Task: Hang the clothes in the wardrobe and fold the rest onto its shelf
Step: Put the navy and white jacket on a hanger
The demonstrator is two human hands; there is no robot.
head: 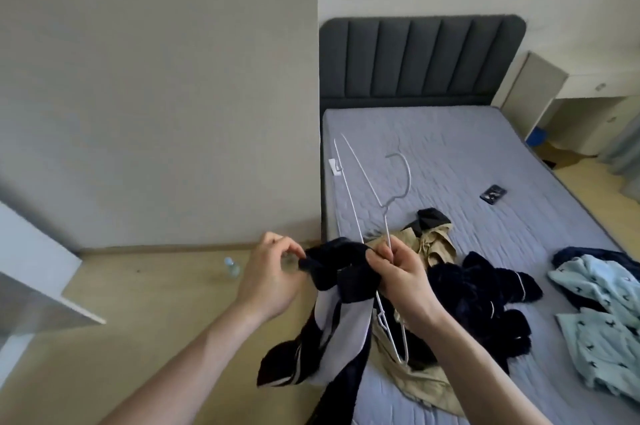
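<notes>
Clothes: a soft, limp navy-and-white garment (332, 303) hangs off the bed's (450, 147) near corner. Left hand (273, 272) pinches its edge; right hand (398, 272) grips garment and wire hanger (372, 189). Best held at the shoulders.

No legible text, labels, brands or numbers anywhere. Small white tag (333, 167) at grey mattress (450, 154) edge: too small to read. Dark phone (493, 194): markings unreadable.
</notes>
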